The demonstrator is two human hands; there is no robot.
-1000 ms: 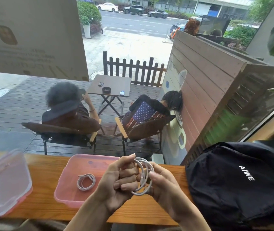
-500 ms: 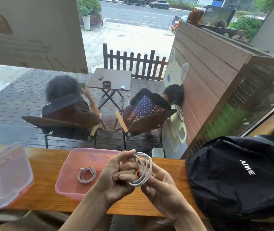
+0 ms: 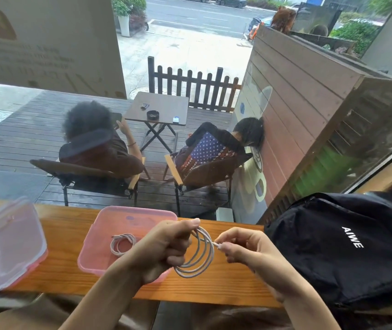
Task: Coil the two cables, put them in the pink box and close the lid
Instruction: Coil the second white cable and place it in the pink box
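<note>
My left hand (image 3: 165, 248) grips a white cable (image 3: 198, 260) wound into several loops, just right of the pink box (image 3: 99, 236) and above the wooden counter. My right hand (image 3: 245, 251) pinches the cable's free end plug at the coil's upper right. Inside the open pink box lies a second coiled cable (image 3: 122, 242), small and whitish. The box's clear lid (image 3: 7, 244) with a pink rim rests upside down at the far left of the counter.
A black backpack (image 3: 340, 246) fills the counter's right side, close to my right hand. The narrow wooden counter (image 3: 64, 248) runs along a window; two people sit on chairs outside behind the glass.
My hands have drawn apart. The right hand pulled the cable's end out to the right, and the coil now hangs open from my left hand instead of being clasped between both.
</note>
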